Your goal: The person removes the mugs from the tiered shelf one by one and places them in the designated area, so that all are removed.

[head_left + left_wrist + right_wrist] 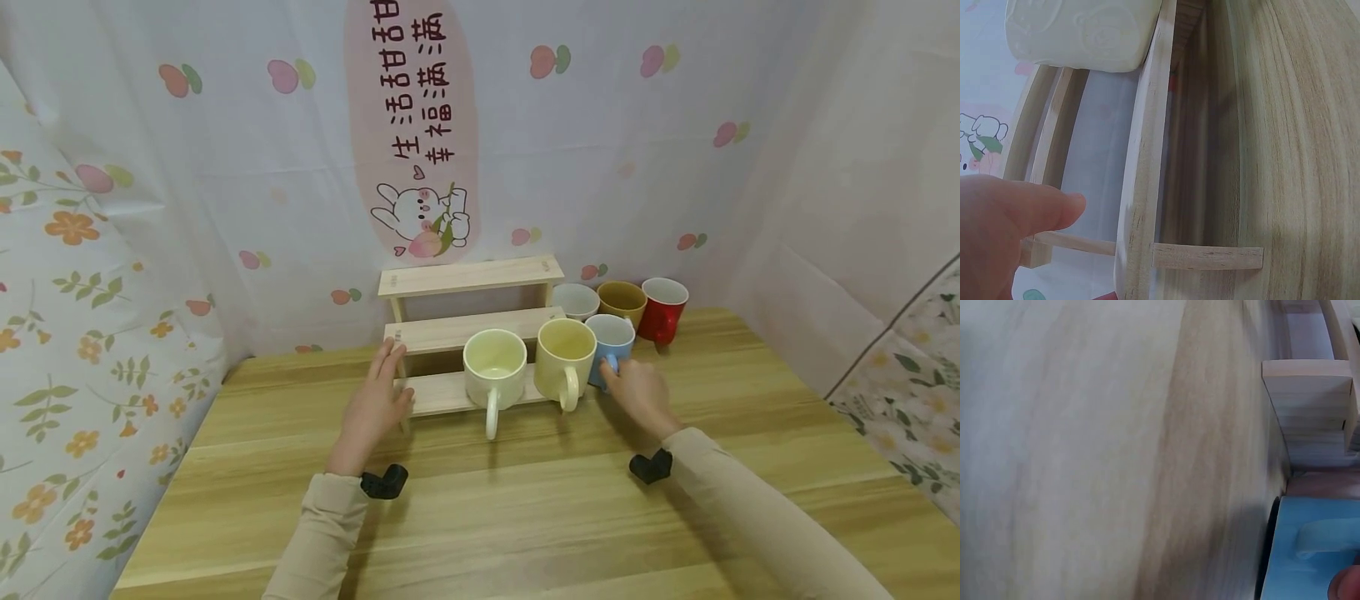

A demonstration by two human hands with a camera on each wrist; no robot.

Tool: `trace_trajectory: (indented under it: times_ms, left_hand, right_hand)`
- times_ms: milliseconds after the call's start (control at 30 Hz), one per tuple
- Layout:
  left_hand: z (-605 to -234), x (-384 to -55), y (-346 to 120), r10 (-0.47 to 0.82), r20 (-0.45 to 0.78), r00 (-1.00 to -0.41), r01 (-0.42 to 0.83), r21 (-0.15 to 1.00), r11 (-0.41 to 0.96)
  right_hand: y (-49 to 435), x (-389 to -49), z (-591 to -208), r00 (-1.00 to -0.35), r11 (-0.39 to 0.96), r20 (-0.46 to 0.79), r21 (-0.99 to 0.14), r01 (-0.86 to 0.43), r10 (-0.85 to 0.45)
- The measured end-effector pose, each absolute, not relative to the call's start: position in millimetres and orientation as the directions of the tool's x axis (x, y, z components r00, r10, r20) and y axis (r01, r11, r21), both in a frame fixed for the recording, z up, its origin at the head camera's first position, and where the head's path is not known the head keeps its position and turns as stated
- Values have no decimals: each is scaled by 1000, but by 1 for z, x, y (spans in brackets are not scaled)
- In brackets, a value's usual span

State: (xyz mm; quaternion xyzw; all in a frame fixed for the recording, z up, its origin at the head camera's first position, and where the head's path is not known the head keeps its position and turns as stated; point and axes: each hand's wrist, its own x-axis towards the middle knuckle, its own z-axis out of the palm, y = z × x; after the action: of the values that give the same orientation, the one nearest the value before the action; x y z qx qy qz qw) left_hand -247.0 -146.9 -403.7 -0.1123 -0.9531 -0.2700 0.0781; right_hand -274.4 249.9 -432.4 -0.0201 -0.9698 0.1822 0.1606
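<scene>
My right hand pinches the handle of a blue mug, which stands on the table by the rack's right end. In the right wrist view, a fingertip shows beside the mug's handle. At the left end of a three-tier wooden rack, my left hand rests with fingers extended at the middle shelf. Its thumb sticks out straight in the left wrist view. A pale green mug and a pale yellow mug sit on the lowest shelf, handles toward me.
Behind the blue mug are a white cup, a mustard-brown mug and a red mug, close to the rack's right side. The wooden table runs back to a printed cloth hanging behind the rack.
</scene>
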Motion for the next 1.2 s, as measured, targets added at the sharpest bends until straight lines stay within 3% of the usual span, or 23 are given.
trace_trajectory:
  times_ms: [467,767,1000,1200]
  left_hand:
    - [-400,-246,-145,173,200,-964,252,498,830]
    - [-399,-245,-145,176,196,-965,252,491,834]
    - [-399,-246,-144,174,186,-967,245,490,837]
    - [-400,-247,-145,175,195,-965,250,486,837]
  right_hand:
    - [249,-278,-434,-969,942,232,-335,0,83]
    - [253,-270,-412,-998,942,69,-333,-31,-9]
    - [249,-252,-379,-988,941,149,-325,-95,-48]
    - [237,-236,-353,-989,921,134,-372,-114,-68]
